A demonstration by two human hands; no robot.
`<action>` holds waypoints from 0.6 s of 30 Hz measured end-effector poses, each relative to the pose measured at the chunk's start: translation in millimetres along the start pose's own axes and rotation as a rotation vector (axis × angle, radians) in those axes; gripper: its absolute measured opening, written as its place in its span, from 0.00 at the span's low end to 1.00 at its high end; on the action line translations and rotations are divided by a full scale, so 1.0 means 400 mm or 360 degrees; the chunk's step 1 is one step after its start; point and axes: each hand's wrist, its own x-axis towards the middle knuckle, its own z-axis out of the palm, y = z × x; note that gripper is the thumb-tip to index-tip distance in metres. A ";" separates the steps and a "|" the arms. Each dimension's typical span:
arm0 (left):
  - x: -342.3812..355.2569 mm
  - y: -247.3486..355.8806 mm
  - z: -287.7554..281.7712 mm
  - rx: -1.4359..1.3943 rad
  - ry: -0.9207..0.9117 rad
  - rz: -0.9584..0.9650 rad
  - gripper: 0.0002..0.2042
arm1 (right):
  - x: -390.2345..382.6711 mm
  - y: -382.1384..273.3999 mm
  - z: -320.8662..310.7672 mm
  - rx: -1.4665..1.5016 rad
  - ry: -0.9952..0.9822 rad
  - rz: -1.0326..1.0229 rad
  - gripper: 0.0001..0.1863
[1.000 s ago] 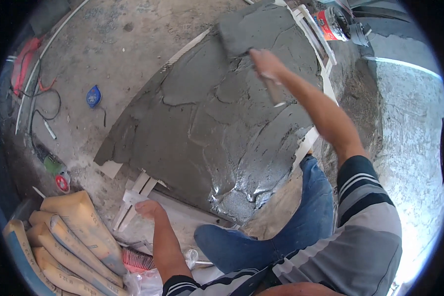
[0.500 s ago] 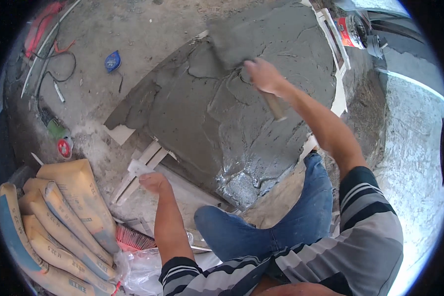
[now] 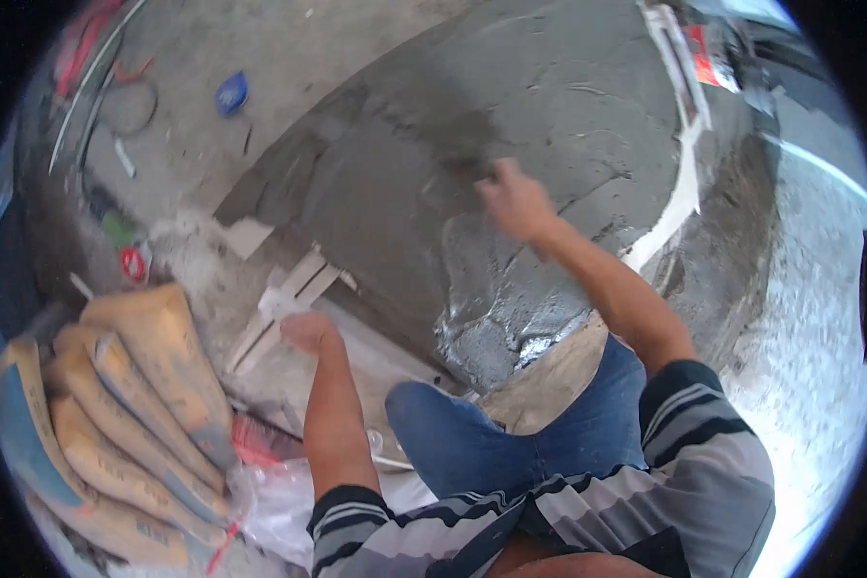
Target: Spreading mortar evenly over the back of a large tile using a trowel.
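Wet grey mortar (image 3: 356, 207) spreads over a wide panel in front of me, ridged and shiny at its near corner. My right hand (image 3: 518, 200) is closed around a trowel (image 3: 467, 135) over the middle of the mortar. Motion smears the trowel's blade, and its handle is mostly hidden by the hand. At the panel's near left corner, my left hand (image 3: 306, 332) is over a pale slotted frame piece (image 3: 277, 306). Its fingers look curled; what they hold, if anything, is hidden.
Several cement bags (image 3: 144, 385) lean at the lower left beside a red-bristled brush (image 3: 265, 438) and clear plastic sheeting (image 3: 270, 501). A green angle grinder (image 3: 118, 231) and a blue tape measure (image 3: 231, 93) lie on the floor. A red-labelled can (image 3: 708, 58) stands at the far right.
My right hand has drawn nearer, and the trowel has swept across the mortar, leaving it smoother at the left and middle. The view has shifted slightly; my left hand stays by the frame piece.
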 end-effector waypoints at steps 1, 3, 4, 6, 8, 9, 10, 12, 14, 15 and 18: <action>0.029 -0.050 0.029 0.0002 0.0093 0.0016 0.13 | -0.010 0.020 -0.008 0.0040 -0.0073 -0.0071 0.20; 0.022 -0.021 0.039 0.0014 -0.0031 -0.0121 0.13 | -0.028 0.081 -0.010 0.1243 -0.0054 0.0470 0.16; -0.033 0.068 0.005 0.0020 -0.0248 -0.0267 0.14 | -0.043 0.099 0.004 0.1204 -0.0090 0.0498 0.16; -0.043 0.113 -0.056 -0.0177 -0.0081 -0.0440 0.16 | -0.068 0.055 0.049 0.1466 -0.0312 0.0459 0.16; -0.040 0.139 -0.105 -0.0413 0.0088 -0.0571 0.18 | -0.068 -0.025 0.111 0.1241 -0.0472 0.0299 0.15; -0.042 0.154 -0.128 -0.0463 0.0016 -0.0594 0.19 | -0.064 -0.052 0.141 0.1161 -0.0648 0.0158 0.15; -0.043 0.153 -0.150 -0.0508 -0.0051 -0.0618 0.21 | -0.066 -0.071 0.158 0.1082 -0.0829 0.0016 0.16; -0.047 0.153 -0.159 -0.0499 -0.0061 -0.0608 0.21 | -0.043 -0.066 0.127 0.0507 -0.0625 -0.0343 0.16; -0.033 0.141 -0.170 -0.0489 -0.0047 -0.0607 0.21 | -0.035 -0.080 0.062 -0.0213 -0.0378 -0.0548 0.17; -0.034 0.143 -0.173 -0.0512 -0.0062 -0.0616 0.21 | -0.042 -0.083 0.005 -0.0382 -0.0353 -0.0394 0.17; -0.031 0.137 -0.150 -0.0491 -0.0015 -0.0654 0.21 | -0.059 -0.073 -0.113 -0.0537 -0.0249 -0.0271 0.17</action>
